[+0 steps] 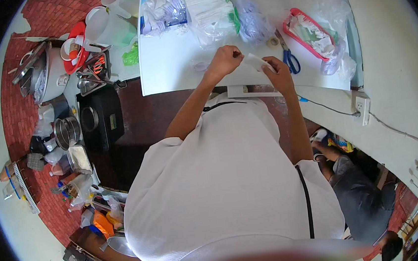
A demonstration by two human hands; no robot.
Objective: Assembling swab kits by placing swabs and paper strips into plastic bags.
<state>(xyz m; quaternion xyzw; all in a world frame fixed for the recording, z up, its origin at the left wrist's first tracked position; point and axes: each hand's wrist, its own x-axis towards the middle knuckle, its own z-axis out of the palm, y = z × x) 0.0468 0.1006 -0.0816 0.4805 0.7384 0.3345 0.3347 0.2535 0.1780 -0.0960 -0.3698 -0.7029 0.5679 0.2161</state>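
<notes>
Over the front edge of the white table [164,74], my right hand [280,77] pinches a small white packet or slip [253,62] between thumb and fingers. My left hand [225,62] is just left of the packet, its fingers curled into a pinch; whether something small is in them cannot be made out. A piece of clear plastic [200,65] lies by my left wrist. Blue-handled scissors [291,61] rest to the right of my right hand, with a roll of tape [274,41] near their blades.
A pink basket [329,53] with white and green packets stands at the right. Behind my hands lie a bag of plastic cutlery [254,19], a wrapped white stack [208,6] and white forks [165,12]. Pots and pitchers [98,26] crowd the left. Another person [361,191] is low at right.
</notes>
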